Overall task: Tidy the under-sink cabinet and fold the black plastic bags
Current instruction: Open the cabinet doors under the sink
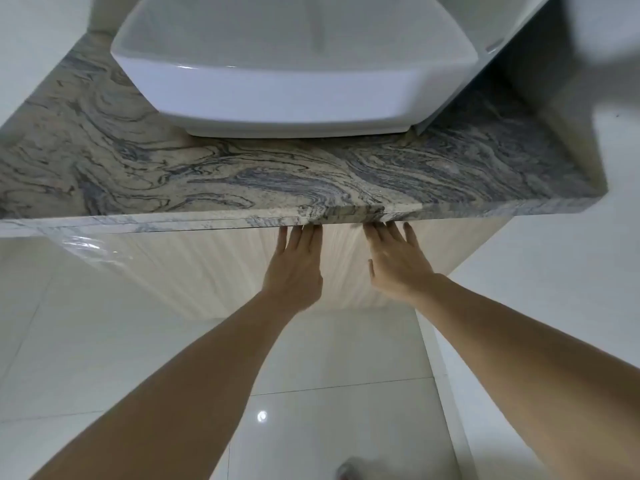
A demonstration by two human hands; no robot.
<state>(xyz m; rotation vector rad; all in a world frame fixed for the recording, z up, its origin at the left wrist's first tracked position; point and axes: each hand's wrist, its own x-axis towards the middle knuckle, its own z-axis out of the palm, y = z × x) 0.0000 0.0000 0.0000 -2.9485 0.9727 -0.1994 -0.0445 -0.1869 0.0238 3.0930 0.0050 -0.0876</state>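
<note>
Both hands, left (294, 268) and right (394, 261), lie flat and hold nothing, fingertips under the bench (242, 188) lip at 12 o'clock against the shut doors (207, 271). Hook each top edge and pull evenly; bags unseen.

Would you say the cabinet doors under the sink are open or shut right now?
Shut: the cabinet doors lie flush beneath the marble countertop, nothing inside shows, and both hands reach their top edge.
</note>
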